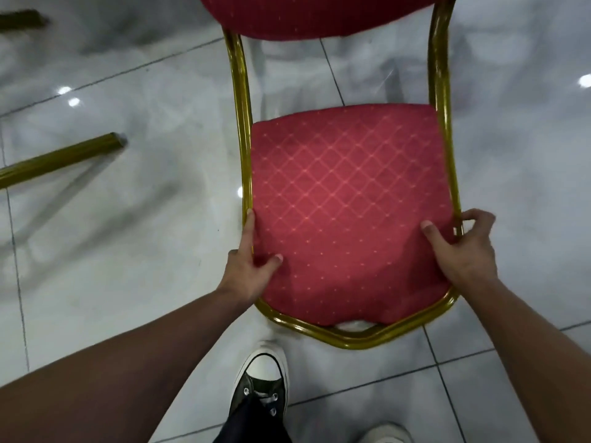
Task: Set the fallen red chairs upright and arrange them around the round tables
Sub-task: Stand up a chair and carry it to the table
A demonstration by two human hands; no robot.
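Head view: a red chair [345,199] with a gold metal frame [243,129] stands on the glossy grey tiled floor [128,251], directly in front of the person, its seat facing up and its backrest at the top edge of the picture, where it is cut off. Both hands hold the seat near its front corners. The left hand [248,266] grips the left side of the seat, thumb pressed on top of the cushion and fingers lying along the frame edge. The right hand [463,247] grips the right side, thumb on the cushion and fingers curled round the frame tube. At the front middle of the seat the red fabric gapes and a bit of white shows beneath.

At the left edge, 2 gold chair legs [60,161] lie low over the floor; what they belong to is out of frame. A dark sneaker with a white toe [262,378] stands just before the seat's front edge; a 2nd shoe [383,434] is cut off at the bottom. Open floor lies left and right of the chair.
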